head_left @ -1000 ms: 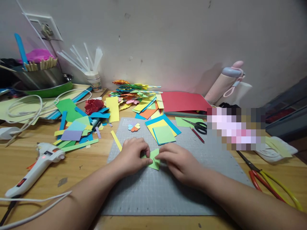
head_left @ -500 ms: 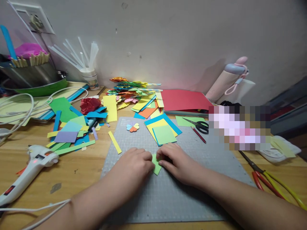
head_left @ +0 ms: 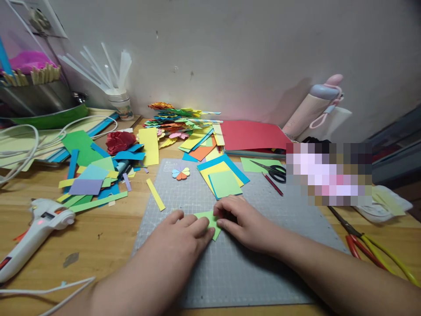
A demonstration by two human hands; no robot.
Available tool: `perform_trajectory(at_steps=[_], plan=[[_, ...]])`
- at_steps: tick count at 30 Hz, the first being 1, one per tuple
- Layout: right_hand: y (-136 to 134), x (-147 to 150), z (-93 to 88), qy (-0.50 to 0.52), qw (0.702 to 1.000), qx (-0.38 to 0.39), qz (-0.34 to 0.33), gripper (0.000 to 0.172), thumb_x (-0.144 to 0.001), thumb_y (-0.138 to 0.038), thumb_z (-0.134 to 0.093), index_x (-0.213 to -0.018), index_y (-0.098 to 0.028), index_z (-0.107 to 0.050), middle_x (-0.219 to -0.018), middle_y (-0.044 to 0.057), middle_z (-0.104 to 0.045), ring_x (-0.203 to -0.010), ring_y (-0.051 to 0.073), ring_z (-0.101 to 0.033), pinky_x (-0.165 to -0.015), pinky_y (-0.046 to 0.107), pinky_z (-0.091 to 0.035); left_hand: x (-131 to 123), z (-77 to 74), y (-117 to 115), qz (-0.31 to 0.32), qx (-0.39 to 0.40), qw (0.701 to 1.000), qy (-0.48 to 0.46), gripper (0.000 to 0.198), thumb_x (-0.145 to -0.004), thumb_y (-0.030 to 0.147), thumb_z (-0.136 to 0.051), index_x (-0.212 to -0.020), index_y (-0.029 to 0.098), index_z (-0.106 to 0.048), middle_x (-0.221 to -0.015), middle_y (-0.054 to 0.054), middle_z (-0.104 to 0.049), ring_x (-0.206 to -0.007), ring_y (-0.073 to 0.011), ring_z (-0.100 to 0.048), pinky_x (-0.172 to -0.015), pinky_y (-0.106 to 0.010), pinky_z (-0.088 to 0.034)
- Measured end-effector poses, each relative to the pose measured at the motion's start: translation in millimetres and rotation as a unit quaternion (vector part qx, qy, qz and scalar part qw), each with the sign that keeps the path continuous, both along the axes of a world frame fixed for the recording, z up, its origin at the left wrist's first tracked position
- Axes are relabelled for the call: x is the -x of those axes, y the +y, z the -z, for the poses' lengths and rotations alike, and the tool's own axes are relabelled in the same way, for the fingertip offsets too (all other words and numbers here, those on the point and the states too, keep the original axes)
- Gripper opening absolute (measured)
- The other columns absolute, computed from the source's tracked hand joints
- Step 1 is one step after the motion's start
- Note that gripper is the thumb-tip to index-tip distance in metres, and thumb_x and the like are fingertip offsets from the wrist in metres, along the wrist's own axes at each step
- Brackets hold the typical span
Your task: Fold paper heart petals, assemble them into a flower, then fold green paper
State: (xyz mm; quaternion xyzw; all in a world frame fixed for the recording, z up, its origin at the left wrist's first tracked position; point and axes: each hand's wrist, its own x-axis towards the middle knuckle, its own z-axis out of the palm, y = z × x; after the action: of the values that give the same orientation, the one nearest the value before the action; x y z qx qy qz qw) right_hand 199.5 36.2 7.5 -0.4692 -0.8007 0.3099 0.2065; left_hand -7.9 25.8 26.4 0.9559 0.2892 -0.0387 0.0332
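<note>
A small light green sheet of paper [head_left: 213, 221] lies on the grey cutting mat [head_left: 250, 281] between my hands, partly covered by them. My left hand [head_left: 186, 232] rests over its left part, closed on it with thumb and bent fingers pressed against the paper. At its right edge my right hand [head_left: 238, 221] has thumb and curled fingers closed on the sheet. Just beyond my hands, a light green square [head_left: 225, 184] tops a stack with yellow and blue sheets. A small multicoloured paper flower [head_left: 181, 173] lies farther back on the mat.
Left of the mat are a white glue gun [head_left: 46, 228], paper scraps [head_left: 87, 186] and a yellow strip [head_left: 155, 194]. Black scissors [head_left: 274, 170] and a dark red pencil [head_left: 272, 184] lie back right. Red-and-yellow-handled pliers [head_left: 365, 245] sit at the right. A red sheet [head_left: 253, 135] lies behind.
My left hand has shifted slightly left and its fingers have spread along the paper, so more of the green sheet shows. My right hand has hardly moved. The view has turned slightly.
</note>
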Motion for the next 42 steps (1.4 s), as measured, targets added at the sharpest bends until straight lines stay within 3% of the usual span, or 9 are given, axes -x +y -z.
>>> perform_trajectory(at_steps=[9, 14, 20, 27, 32, 37, 42], plan=[[0.8, -1.0, -6.4, 0.008, 0.999, 0.043, 0.008, 0.013, -0.077, -0.011, -0.06, -0.085, -0.02, -0.055, -0.085, 0.0, -0.061, -0.082, 0.016, -0.051, -0.076, 0.031, -0.038, -0.2, -0.4, -3.0, -0.006, 0.002, 1.0, -0.019, 0.037, -0.079, 0.014, -0.053, -0.115, 0.019, -0.055, -0.1, -0.004, -0.064, -0.085, -0.0222, -0.058, -0.087, -0.039, -0.034], [1.4, -1.9, -11.5, 0.002, 0.996, 0.09, 0.001, 0.007, -0.078, -0.013, -0.06, -0.079, -0.019, -0.056, -0.074, -0.001, -0.059, -0.07, 0.014, -0.051, -0.067, 0.027, -0.04, 1.7, 5.4, -4.7, -0.016, -0.005, 0.998, -0.059, 0.034, -0.078, 0.014, -0.052, -0.111, 0.02, -0.057, -0.096, -0.005, -0.063, -0.081, -0.0225, -0.058, -0.089, -0.041, -0.034], [1.5, -0.2, -9.1, -0.047, 0.998, 0.031, 0.005, 0.009, -0.081, -0.017, -0.061, -0.073, -0.019, -0.059, -0.085, 0.002, -0.055, -0.086, 0.017, -0.051, -0.078, 0.031, -0.039, 4.0, 4.5, -4.8, -0.005, 0.006, 0.998, -0.06, 0.031, -0.079, 0.019, -0.055, -0.11, 0.022, -0.058, -0.095, -0.005, -0.062, -0.083, -0.0221, -0.058, -0.091, -0.04, -0.031], [1.7, 4.7, -4.2, -0.043, 0.999, 0.014, 0.029, 0.009, -0.078, -0.014, -0.064, -0.072, -0.018, -0.059, -0.085, 0.001, -0.053, -0.086, 0.017, -0.051, -0.077, 0.031, -0.038, 1.7, -0.3, -5.6, -0.003, 0.016, 0.999, -0.048, 0.023, -0.078, 0.02, -0.057, -0.101, 0.022, -0.06, -0.097, -0.004, -0.063, -0.089, -0.0246, -0.055, -0.087, -0.042, -0.032], [1.5, 6.9, -2.1, -0.047, 0.998, 0.011, 0.042, 0.01, -0.076, -0.014, -0.065, -0.068, -0.018, -0.059, -0.084, 0.001, -0.053, -0.086, 0.017, -0.051, -0.075, 0.03, -0.037, -1.8, 0.6, -5.6, 0.019, 0.028, 0.999, -0.029, 0.013, -0.082, 0.016, -0.052, -0.091, 0.018, -0.062, -0.09, -0.004, -0.063, -0.081, -0.0204, -0.055, -0.084, -0.038, -0.035], [1.8, 8.6, 0.3, -0.037, 0.998, 0.006, 0.052, 0.012, -0.075, -0.013, -0.065, -0.066, -0.018, -0.059, -0.082, 0.0, -0.053, -0.084, 0.017, -0.052, -0.074, 0.03, -0.036, -1.2, 0.7, -2.8, 0.002, 0.048, 0.998, -0.026, 0.023, -0.083, 0.005, -0.045, -0.093, 0.019, -0.061, -0.093, -0.002, -0.064, -0.085, -0.0178, -0.057, -0.09, -0.037, -0.033], [1.6, 9.9, 0.0, -0.037, 0.997, 0.004, 0.062, 0.013, -0.073, -0.012, -0.066, -0.064, -0.018, -0.059, -0.082, 0.0, -0.054, -0.083, 0.017, -0.052, -0.072, 0.029, -0.035, -1.4, 1.0, -0.7, 0.017, 0.043, 0.998, -0.051, 0.025, -0.084, 0.01, -0.049, -0.105, 0.02, -0.059, -0.096, -0.002, -0.065, -0.091, -0.02, -0.058, -0.093, -0.04, -0.031]])
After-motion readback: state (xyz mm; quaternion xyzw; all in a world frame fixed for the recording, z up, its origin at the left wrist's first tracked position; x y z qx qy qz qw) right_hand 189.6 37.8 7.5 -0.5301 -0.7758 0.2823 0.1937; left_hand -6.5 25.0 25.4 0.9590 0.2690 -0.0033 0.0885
